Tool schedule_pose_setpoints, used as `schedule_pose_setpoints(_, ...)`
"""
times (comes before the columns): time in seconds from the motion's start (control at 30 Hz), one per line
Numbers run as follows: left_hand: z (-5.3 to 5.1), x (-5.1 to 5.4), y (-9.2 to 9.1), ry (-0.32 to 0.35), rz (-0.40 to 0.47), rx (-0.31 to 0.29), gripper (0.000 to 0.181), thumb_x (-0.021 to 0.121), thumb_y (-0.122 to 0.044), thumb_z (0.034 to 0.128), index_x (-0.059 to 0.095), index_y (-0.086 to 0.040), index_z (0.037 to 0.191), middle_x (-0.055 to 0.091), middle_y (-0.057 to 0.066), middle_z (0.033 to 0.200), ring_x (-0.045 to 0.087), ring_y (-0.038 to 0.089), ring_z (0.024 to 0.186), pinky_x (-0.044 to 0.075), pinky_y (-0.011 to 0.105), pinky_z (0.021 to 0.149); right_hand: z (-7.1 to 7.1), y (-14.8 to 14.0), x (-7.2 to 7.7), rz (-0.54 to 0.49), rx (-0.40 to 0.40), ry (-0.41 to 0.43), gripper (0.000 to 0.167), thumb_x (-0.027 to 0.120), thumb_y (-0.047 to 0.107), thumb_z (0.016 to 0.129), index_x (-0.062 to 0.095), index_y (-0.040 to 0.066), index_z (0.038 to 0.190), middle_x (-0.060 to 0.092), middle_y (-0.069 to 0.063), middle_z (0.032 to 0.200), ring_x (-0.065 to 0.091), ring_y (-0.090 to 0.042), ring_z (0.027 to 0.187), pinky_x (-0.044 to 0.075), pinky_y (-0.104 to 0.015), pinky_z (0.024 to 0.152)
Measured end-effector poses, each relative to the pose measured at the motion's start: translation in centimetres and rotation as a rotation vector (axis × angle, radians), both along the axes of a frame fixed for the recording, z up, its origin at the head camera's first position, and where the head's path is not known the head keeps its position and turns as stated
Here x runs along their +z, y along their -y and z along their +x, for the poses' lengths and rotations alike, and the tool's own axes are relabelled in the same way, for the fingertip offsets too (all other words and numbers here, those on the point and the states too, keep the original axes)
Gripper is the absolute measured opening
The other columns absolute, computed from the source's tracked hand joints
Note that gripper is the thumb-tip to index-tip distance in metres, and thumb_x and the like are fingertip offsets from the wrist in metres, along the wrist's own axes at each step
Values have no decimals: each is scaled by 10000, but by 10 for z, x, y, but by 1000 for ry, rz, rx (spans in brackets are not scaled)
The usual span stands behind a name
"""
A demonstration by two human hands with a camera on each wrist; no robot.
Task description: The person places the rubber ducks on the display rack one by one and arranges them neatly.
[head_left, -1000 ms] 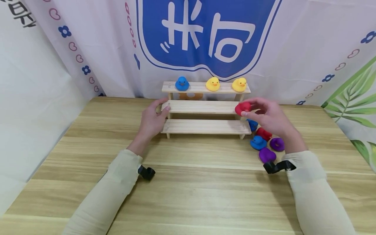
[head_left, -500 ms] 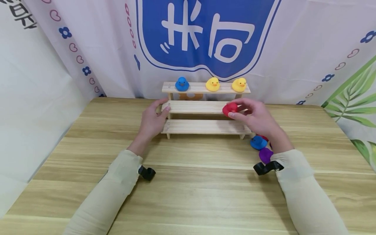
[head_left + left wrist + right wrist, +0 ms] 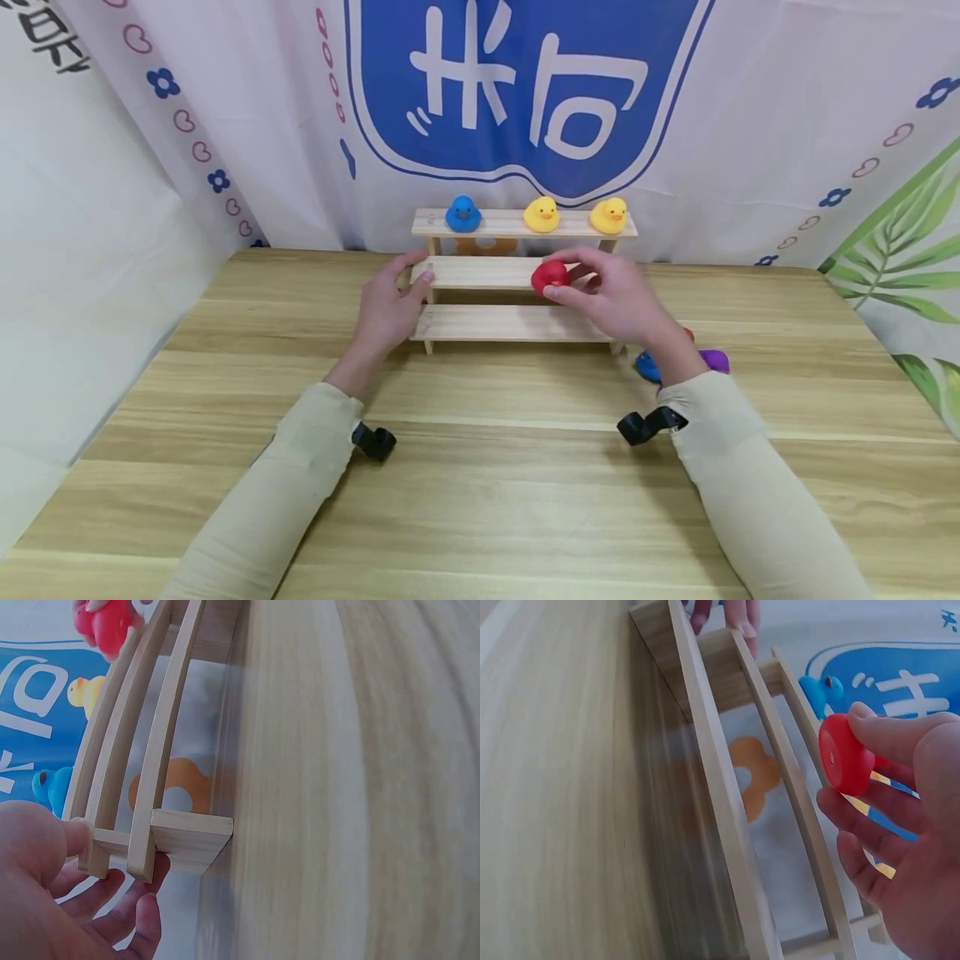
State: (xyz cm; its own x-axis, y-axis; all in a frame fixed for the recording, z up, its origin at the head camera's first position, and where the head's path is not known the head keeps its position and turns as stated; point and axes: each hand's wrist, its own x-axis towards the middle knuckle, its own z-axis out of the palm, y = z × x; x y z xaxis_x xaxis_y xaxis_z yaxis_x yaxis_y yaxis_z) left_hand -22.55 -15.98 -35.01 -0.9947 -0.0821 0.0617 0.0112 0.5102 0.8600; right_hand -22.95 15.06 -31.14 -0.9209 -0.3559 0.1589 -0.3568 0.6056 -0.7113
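A red rubber duck [image 3: 549,277] is pinched between the thumb and fingers of my right hand [image 3: 618,296], in front of the middle tier of a wooden three-tier shelf [image 3: 480,272]. The right wrist view shows the flat underside of the red duck [image 3: 844,754], apart from the wooden strips. At the shelf's left end, my left hand [image 3: 388,312] grips the middle tier; in the left wrist view its thumb lies against the tier end and its fingers [image 3: 101,896] reach beneath. On the top tier sit a blue duck [image 3: 463,215] and two yellow ducks [image 3: 542,216].
Right of the shelf, a blue duck [image 3: 647,367] and a purple duck [image 3: 715,360] lie on the wooden table [image 3: 480,483], partly hidden by my right forearm, with a bit of red beside them. A printed white cloth [image 3: 300,125] hangs behind the shelf.
My right hand has carried the red duck leftward along the middle tier, from its right end towards the centre. My left hand stays at the shelf's left end.
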Motion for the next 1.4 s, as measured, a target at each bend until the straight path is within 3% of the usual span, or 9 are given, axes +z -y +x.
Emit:
schedule_pose_setpoints(0.33,-2,-1,1,8,-4,-3,489,554,-334,1116,493,-240,1592,432,74,1684,616,144,660,473,238,516,-7,31,-1,-27,46,-12,438,777,317,986,660,180,1385,698,-32,1310,626,-230,1173,581,-412,955)
schedule_pose_setpoints(0.7,-1,-1,0,13,1,-3,484,554,-329,1117,496,-243,1589,407,69,1701,716,209,844,525,234,568,-15,72,-4,-27,40,-28,451,777,309,986,646,141,1384,695,-59,1314,636,-244,1144,596,-394,991)
schedule_pose_setpoints(0.9,-1,0,-1,-1,-11,10,477,559,-325,1114,510,-234,1580,440,71,1680,704,194,802,534,224,588,-18,91,-6,-46,24,-29,458,774,312,989,647,126,1388,709,-76,1295,638,-248,1110,585,-383,980)
schedule_pose_setpoints(1.17,-2,-1,0,8,-33,20,480,563,-329,1112,512,-233,1579,447,63,1677,709,202,842,559,214,645,-23,104,-12,-55,5,-36,455,763,324,997,645,147,1400,696,-84,1332,649,-251,1171,590,-383,1021)
schedule_pose_setpoints(1.4,-3,0,-1,3,-40,17,486,554,-339,1115,504,-233,1586,454,63,1674,729,228,911,576,217,678,-24,108,-16,-5,-46,-66,449,784,362,977,669,191,1377,704,-66,1307,552,-255,1209,541,-412,1009)
